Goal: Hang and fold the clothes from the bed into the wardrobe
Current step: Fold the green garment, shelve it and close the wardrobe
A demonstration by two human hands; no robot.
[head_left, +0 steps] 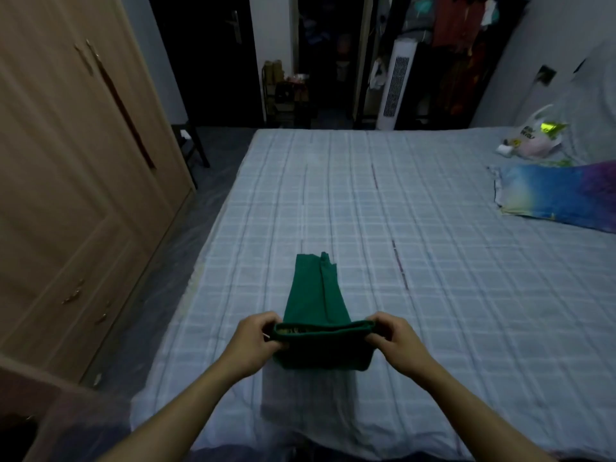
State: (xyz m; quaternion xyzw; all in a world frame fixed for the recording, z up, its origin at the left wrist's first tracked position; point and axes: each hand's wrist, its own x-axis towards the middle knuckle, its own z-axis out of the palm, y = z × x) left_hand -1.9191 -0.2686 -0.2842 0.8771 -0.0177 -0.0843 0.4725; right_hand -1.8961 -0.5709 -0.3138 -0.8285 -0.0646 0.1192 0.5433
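In the head view, a person stands at the foot of a bed (433,295) covered with a pale blue checked sheet, and both bare forearms reach forward over it. The left hand (255,338) and the right hand (395,336) hold a green garment (315,295) between them, each at one end of its near folded edge. The fingers (266,323) of the left hand are curled and pinch the left end of that edge; the fingers of the right hand are curled in the same way and pinch the right end. The near part of the garment is lifted a little above the sheet and hangs down under the hands, while the far part lies flat on the bed and becomes narrower away from the person. A multicoloured cloth (560,195) in blue, yellow and purple lies on the right side of the bed, well apart from the garment. Behind it, near the wall, there is a plastic bag (533,138). A wooden wardrobe (76,195) with closed doors stands to the left of the bed. Past the far end of the bed a white tower fan (395,85) stands upright, beside dark hanging clothes (460,35).
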